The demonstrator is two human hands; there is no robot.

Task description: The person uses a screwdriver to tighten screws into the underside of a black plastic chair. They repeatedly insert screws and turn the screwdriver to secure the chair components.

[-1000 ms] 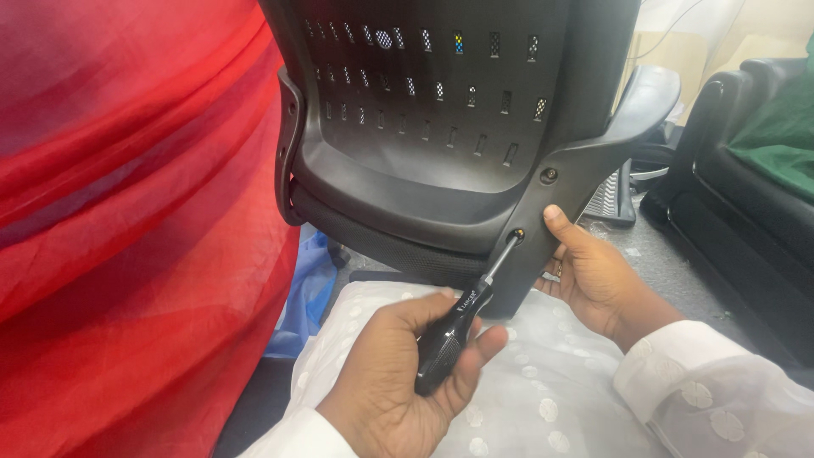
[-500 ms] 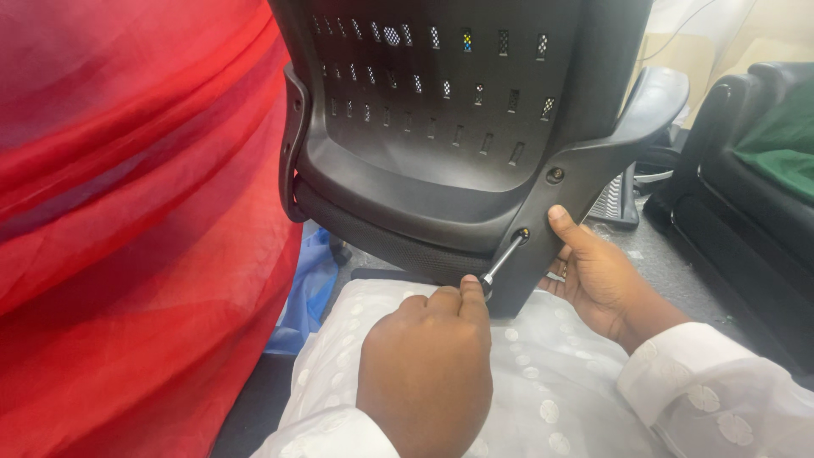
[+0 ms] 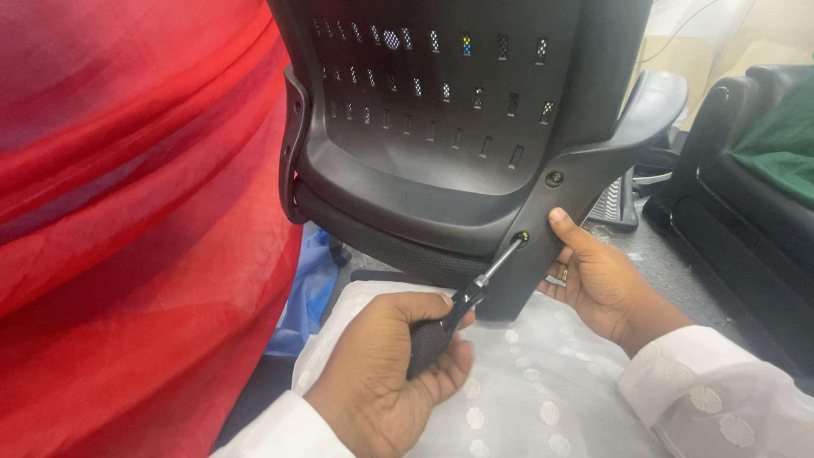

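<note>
A black office chair back [image 3: 441, 127] with a slotted plastic shell fills the upper middle of the view. My left hand [image 3: 390, 373] grips the black handle of a screwdriver [image 3: 462, 304], whose metal shaft points up into a lower bolt hole [image 3: 521, 238] in the chair's armrest bracket [image 3: 560, 203]. My right hand [image 3: 598, 276] clasps the lower end of that bracket, thumb pressed beside the bolt hole. A second bolt [image 3: 554, 179] sits higher on the bracket.
Red fabric [image 3: 127, 229] covers the whole left side. White embroidered cloth [image 3: 526, 390] lies under my hands. Another black chair with green cloth [image 3: 763, 170] stands at the right. Blue cloth [image 3: 309, 288] shows below the seat.
My left hand has rolled back around the screwdriver handle, from knuckles-up half a second ago to palm side showing. The screwdriver tip stays in the lower bolt hole. My right hand has barely moved.
</note>
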